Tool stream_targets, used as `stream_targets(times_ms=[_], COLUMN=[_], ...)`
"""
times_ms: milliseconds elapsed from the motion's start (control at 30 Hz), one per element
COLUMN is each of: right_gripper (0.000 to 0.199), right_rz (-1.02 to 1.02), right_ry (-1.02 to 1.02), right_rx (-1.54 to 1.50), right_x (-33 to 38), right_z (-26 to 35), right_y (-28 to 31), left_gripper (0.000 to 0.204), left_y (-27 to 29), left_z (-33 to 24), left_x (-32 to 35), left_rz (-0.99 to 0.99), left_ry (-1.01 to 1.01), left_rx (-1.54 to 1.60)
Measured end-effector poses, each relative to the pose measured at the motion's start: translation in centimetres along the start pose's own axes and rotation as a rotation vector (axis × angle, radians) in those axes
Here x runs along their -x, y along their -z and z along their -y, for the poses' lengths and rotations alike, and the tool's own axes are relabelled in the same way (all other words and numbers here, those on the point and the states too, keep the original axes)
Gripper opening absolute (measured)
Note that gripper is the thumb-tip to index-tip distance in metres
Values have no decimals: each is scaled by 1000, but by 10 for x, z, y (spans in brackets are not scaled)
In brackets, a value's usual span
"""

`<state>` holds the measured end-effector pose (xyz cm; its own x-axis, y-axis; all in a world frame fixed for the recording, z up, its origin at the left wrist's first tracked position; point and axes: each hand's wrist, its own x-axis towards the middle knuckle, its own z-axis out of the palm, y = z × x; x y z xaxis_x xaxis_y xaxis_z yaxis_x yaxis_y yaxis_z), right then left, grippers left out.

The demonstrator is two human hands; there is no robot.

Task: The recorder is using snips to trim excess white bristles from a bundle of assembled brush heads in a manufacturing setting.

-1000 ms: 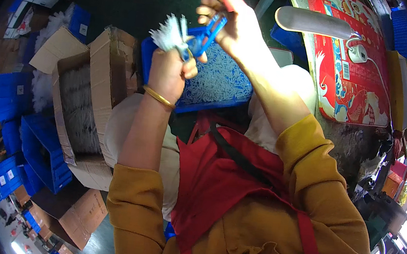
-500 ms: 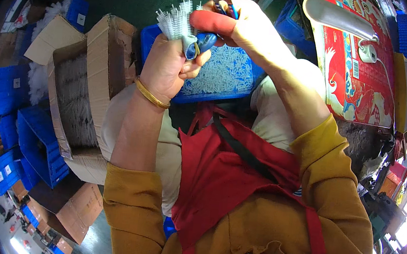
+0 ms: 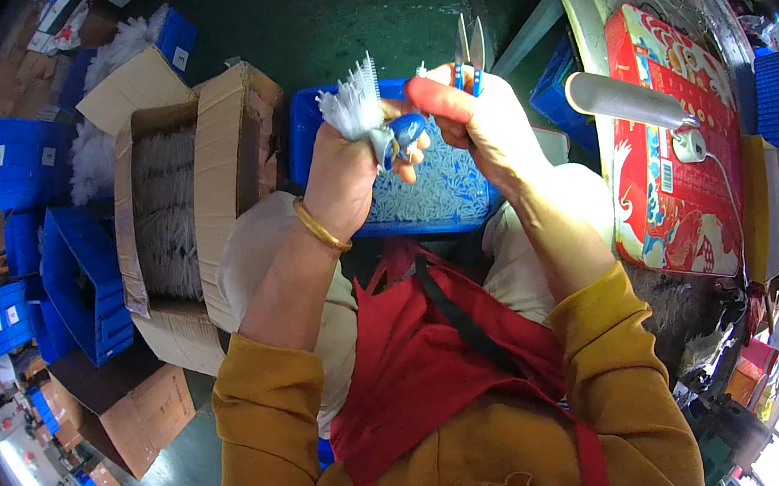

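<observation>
My left hand (image 3: 345, 167) is closed around a bundle of small white bristle brushes (image 3: 354, 106), which fan out above the fist. A blue covering (image 3: 407, 131) wraps its thumb, and a gold bangle is on the wrist. Just to the right, my right hand (image 3: 488, 121) grips a pair of thread snips (image 3: 471, 48), blades pointing up and apart. A red finger cover (image 3: 440, 99) sits on one of its fingers, with a small white bristled bit (image 3: 422, 70) at the tip. Below both hands is a blue tray (image 3: 410, 230) holding many short whitish pieces.
At left stands an open cardboard box (image 3: 216, 177) full of white brushes, with blue crates (image 3: 87, 278) beyond it. On the right, a table bears a red patterned box (image 3: 687, 208) and a lamp (image 3: 627, 102) with a cable. A red apron (image 3: 454, 354) covers my lap.
My hands have moved apart, the right one drawing away from the bundle. The snips have turned from slanting to upright. The whole view has shifted slightly.
</observation>
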<state>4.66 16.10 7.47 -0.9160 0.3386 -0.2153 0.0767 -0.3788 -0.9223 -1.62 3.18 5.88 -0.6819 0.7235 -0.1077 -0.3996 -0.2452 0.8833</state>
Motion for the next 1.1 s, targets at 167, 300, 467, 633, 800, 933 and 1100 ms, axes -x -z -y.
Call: stream_targets(times_ms=[167,300,467,633,800,933,1100], right_gripper=[15,15,25,13,18,23,21], right_rz=[-30,-106,139,-56,212,316,127], right_ry=[76,281,958,582,-45,131,36], right_rx=[20,270,846,468,-256,140,23], right_x=[1,3,8,8,3,3,6], right_z=[-2,2,-9,4,-2,4,-7], right_y=[-4,-9,-12,-13,3,0,-9], left_gripper=[13,17,23,20,23,21,23], left_y=[3,2,3,10,18,9,15], left_z=[-2,-3,-7,-7,-4,-1,7], left_x=[3,2,3,-1,0,0,0], left_rz=[43,-27,-117,-88,255,43,-13], left_ry=[26,86,-287,70,188,241,259], left_rx=[-17,-81,-635,156,461,574,490])
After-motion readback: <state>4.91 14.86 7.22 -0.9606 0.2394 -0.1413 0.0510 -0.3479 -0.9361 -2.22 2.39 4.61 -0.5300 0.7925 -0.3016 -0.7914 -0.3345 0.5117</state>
